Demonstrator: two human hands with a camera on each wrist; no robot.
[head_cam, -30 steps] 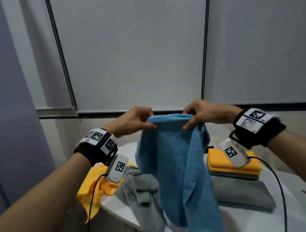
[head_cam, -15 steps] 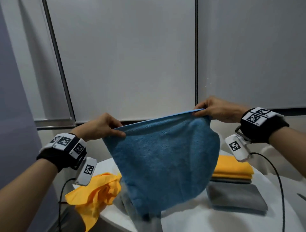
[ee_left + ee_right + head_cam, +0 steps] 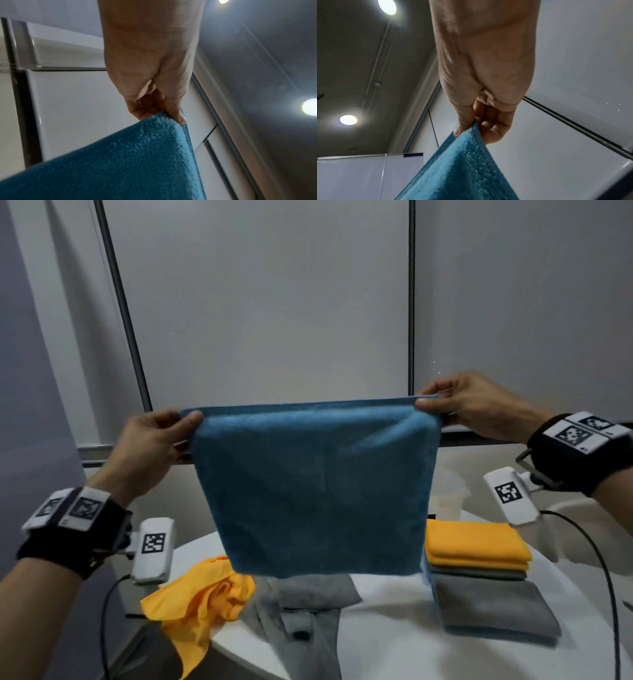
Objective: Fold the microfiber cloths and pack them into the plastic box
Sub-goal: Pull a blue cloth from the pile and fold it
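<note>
A blue microfiber cloth (image 3: pixel 315 487) hangs flat and stretched in the air above the white table (image 3: pixel 383 642). My left hand (image 3: pixel 186 422) pinches its top left corner between thumb and fingers, and my right hand (image 3: pixel 428 402) pinches its top right corner. The left wrist view shows the left hand (image 3: pixel 173 116) pinching the blue cloth (image 3: pixel 120 162); the right wrist view shows the right hand (image 3: pixel 467 129) pinching the cloth (image 3: pixel 462 169). A translucent plastic box (image 3: pixel 448 498) stands behind the cloth's right edge, mostly hidden.
On the right of the table lies a stack of folded cloths: orange ones (image 3: pixel 476 546) on top, grey ones (image 3: pixel 493 604) below. A crumpled orange cloth (image 3: pixel 202 601) and a loose grey cloth (image 3: pixel 305 611) lie at the table's left front. Closed blinds (image 3: pixel 267 302) fill the wall behind.
Both hands have moved apart and spread the bunched blue cloth out into a flat, taut sheet; its top edge is now level.
</note>
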